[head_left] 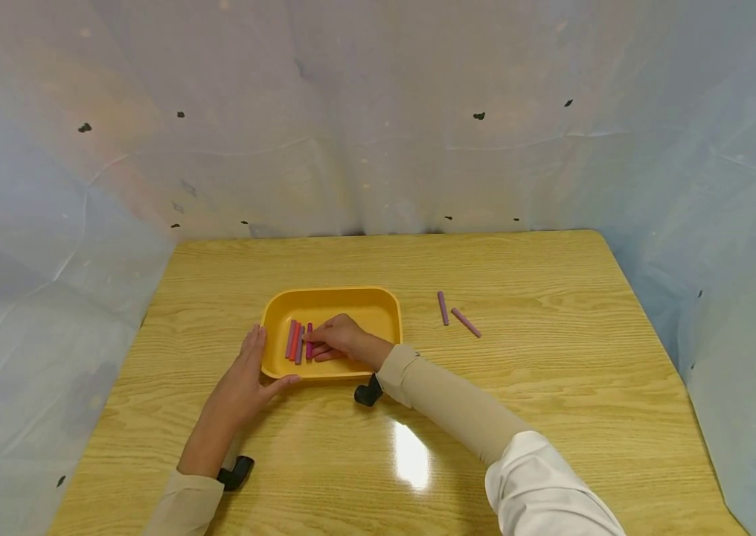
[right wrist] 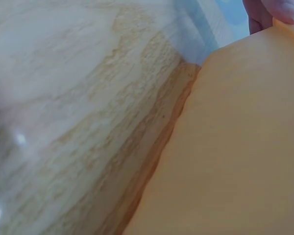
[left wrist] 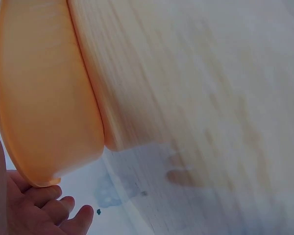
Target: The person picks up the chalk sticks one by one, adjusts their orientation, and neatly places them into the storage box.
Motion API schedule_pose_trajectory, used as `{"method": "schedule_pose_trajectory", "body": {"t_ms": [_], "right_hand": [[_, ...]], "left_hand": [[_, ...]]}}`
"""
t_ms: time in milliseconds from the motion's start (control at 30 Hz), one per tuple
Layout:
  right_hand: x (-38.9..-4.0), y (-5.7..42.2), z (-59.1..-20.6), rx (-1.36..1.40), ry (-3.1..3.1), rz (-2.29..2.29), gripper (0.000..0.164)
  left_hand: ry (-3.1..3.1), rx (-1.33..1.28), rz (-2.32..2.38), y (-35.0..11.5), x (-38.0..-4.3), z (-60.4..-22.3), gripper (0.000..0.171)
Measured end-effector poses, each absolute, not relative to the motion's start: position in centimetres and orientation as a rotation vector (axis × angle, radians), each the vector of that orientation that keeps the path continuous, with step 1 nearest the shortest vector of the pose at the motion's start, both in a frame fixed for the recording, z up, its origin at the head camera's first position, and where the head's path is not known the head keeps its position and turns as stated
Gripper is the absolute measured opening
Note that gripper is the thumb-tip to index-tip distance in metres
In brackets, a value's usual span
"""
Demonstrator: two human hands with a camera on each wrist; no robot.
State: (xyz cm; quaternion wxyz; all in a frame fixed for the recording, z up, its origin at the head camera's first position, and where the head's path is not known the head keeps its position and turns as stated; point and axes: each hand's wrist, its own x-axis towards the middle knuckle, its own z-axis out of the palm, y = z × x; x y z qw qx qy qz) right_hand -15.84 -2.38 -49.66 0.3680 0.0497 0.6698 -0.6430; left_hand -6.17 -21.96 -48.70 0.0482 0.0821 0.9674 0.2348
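Note:
A yellow plastic tray sits on the wooden table, its outer wall filling much of both wrist views. My left hand holds the tray's near left corner, fingers along the left rim and thumb at the front edge. Inside, a mauve chalk stick, a red chalk stick and a purple chalk stick lie side by side. My right hand reaches over the front rim and pinches a magenta chalk stick just right of that row. The right fingers are hidden in the right wrist view.
On the table right of the tray lie two more mauve sticks, one nearly upright in view and one slanted. Plastic sheeting hangs behind the table and at both sides. Black wrist mounts show beneath the forearms.

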Motion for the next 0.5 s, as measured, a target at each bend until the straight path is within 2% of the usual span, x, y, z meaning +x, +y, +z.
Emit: {"method": "schedule_pose_trajectory", "body": {"t_ms": [500], "right_hand": [[-15.85,-2.35,-49.66,0.111,1.719,-1.654,0.017]], "left_hand": [[2.94,0.242,0.723,-21.83,-6.09,-48.39,0.111]]}}
